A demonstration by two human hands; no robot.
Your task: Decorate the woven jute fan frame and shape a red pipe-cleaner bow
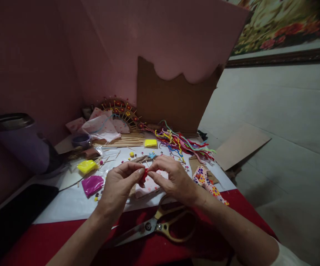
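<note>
My left hand [121, 181] and my right hand [175, 181] meet above the middle of the table, fingertips pinched together. Between them is a small red piece [144, 177]; its material is too small to make out. Both hands' fingertips close on it. Below and behind them lies a pink polka-dotted cloth piece [157, 181] with a brown curved rim and small beads on sticks around it. A light blue flower [151, 155] sits on that rim. Large gold-handled scissors [154, 225] lie open on the red cloth, just under my hands.
Pipe cleaners [182, 142] heap at back right. Yellow [87, 167] and purple clay packets [92, 185] lie left, near a black phone [19, 218] and a purple tumbler [23, 144]. Behind stand a decorated fan-shaped arch [121, 109] and a cut cardboard sheet [173, 99].
</note>
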